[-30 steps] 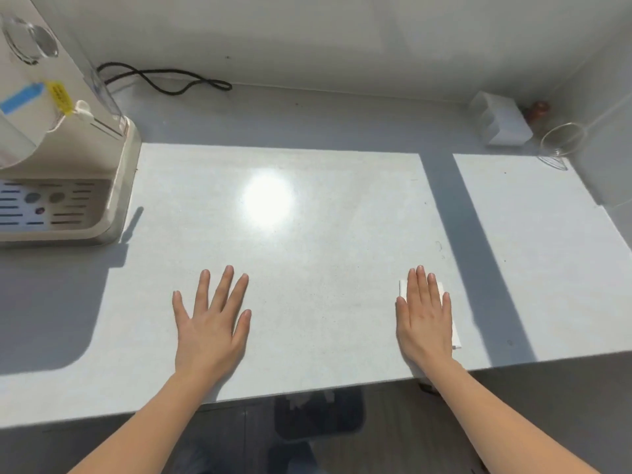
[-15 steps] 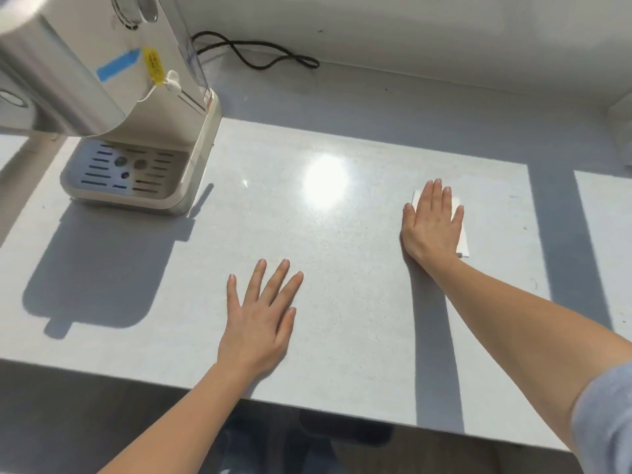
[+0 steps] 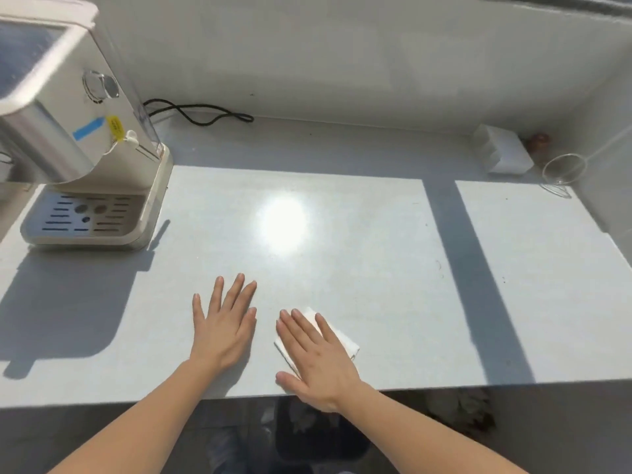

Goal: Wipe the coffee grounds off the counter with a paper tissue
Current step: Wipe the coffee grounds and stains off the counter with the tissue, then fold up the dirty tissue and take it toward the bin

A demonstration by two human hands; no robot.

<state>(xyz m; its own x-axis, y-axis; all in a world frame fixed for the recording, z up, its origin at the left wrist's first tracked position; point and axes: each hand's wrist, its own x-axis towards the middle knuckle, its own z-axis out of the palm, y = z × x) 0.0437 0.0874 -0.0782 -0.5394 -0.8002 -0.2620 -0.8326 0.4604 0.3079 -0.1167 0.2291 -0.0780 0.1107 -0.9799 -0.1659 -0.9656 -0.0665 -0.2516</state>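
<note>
A folded white paper tissue lies flat on the pale counter near its front edge. My right hand presses down on the tissue with the fingers straight and spread, covering most of it. My left hand rests flat on the counter just to the left of it, fingers apart, holding nothing. A few tiny dark specks show on the counter further right; I cannot tell whether they are coffee grounds.
A cream coffee machine with a drip tray stands at the back left, a black cable behind it. At the back right are a white box and a clear glass. The counter's front edge runs just under my wrists.
My right hand has slid the tissue from the middle right of the counter back toward the front edge, close to my left hand. The camera view has shifted too.
</note>
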